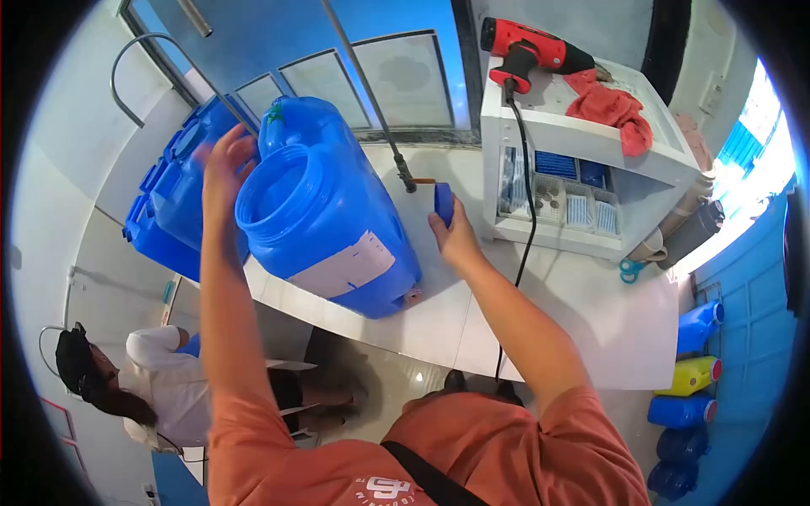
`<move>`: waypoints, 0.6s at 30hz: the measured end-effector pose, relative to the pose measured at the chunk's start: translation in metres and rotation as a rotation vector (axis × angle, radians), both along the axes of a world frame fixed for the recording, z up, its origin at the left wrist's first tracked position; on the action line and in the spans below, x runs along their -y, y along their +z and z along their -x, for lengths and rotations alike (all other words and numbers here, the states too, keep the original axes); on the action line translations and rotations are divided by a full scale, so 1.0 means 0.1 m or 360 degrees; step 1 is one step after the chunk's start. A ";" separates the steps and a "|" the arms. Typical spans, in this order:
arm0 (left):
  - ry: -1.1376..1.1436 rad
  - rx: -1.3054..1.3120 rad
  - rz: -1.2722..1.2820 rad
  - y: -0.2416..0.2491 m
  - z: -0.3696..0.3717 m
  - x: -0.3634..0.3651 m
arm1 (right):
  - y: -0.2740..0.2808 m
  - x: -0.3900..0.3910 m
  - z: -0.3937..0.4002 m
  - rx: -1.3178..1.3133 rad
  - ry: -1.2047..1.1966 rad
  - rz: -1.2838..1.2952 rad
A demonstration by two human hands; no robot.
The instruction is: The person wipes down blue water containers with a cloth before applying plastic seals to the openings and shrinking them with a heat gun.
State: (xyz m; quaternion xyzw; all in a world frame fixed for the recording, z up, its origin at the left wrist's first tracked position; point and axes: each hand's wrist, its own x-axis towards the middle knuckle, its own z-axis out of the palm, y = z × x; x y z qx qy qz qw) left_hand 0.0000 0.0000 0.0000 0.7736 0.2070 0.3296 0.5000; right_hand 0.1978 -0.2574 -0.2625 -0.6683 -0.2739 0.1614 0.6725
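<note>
The large blue plastic water jug (pixel 325 211) lies tilted on the white surface (pixel 591 312); the left hand (pixel 221 164), fingers spread, touches its open mouth. The right hand (pixel 451 232) pinches a small blue cap (pixel 444 202).

- A white counter (pixel 591 312) ran across the room under a blue-tinted window (pixel 396 76) with several panes.
- A white shelf unit (pixel 582 135) stood on the counter, bearing a red power tool (pixel 527 46) and a red cloth (pixel 616 110).
- Bright daylight came in at the right.
- Blue and yellow bottles (pixel 692 379) stood on the floor beside a blue wall (pixel 759 320).
- A seated person (pixel 160 379) was at lower left.
</note>
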 end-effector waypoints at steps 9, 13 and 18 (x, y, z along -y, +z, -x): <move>0.0124 -0.0029 0.0069 -2.28 0.84 1.18 | -0.17 -0.66 -0.43 -0.0376 -0.0403 0.0180; 0.0034 0.0005 -0.0027 -2.28 0.62 0.92 | 0.32 -0.87 -0.56 -0.0592 -0.0020 -0.0360; 0.0030 0.0063 -0.0024 -2.42 0.61 0.85 | 0.79 -0.23 -0.12 0.0147 0.0022 0.0047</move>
